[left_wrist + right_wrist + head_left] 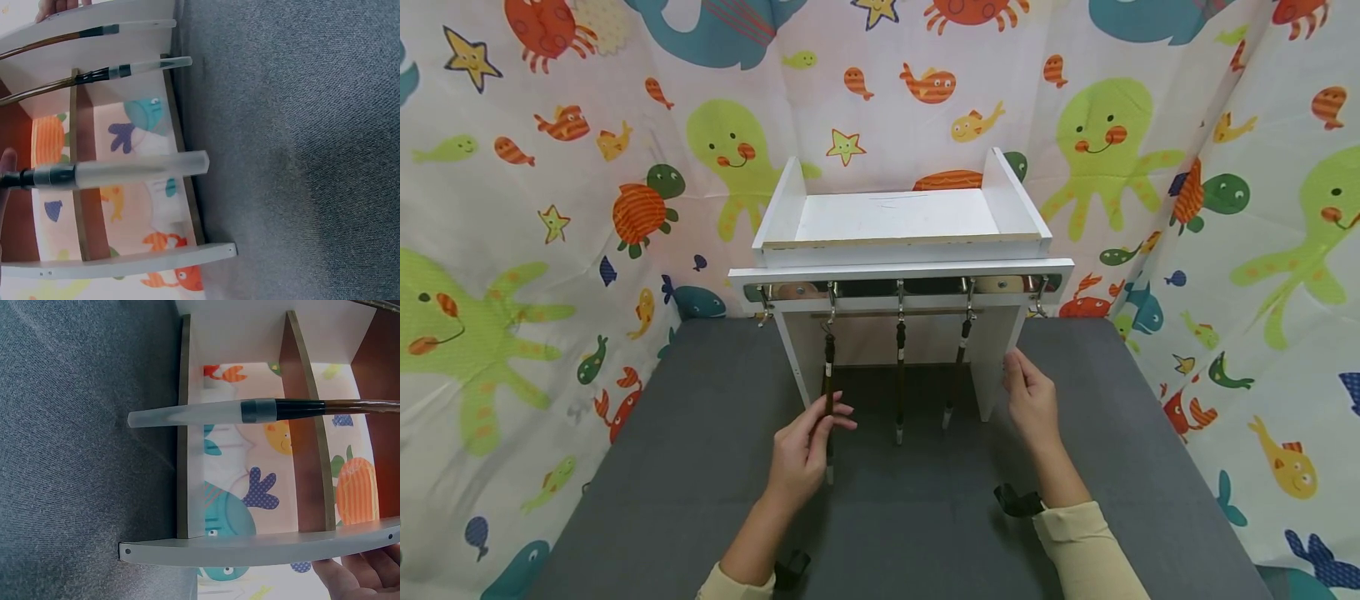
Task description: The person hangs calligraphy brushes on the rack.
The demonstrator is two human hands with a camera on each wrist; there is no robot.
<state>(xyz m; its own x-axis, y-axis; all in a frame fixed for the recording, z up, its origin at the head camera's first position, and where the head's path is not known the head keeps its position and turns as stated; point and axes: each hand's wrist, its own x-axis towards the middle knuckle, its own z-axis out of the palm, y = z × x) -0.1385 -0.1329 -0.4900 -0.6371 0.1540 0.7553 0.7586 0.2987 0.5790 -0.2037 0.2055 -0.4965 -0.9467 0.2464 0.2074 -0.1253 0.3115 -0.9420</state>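
A white wooden shelf (895, 218) stands on the grey table, with three brown-handled brushes hanging from hooks under its front. My left hand (801, 450) pinches the handle of the left brush (830, 367) between thumb and fingers, while its top stays on its hook. A frosted clear cap (144, 170) covers that brush's tip in the left wrist view. The middle brush (900, 375) and the right brush (958, 367) hang untouched, also capped. My right hand (1032, 400) grips the front edge of the shelf's right side panel (997, 358), its fingers partly hidden behind it.
A shiny metal rail (880, 287) with several hooks runs under the shelf's front. Crossbars (309, 425) span the shelf's back between the side panels. A printed sea-animal curtain (865, 117) surrounds the grey tabletop (917, 533). Dark straps (1018, 502) hang at the wrists.
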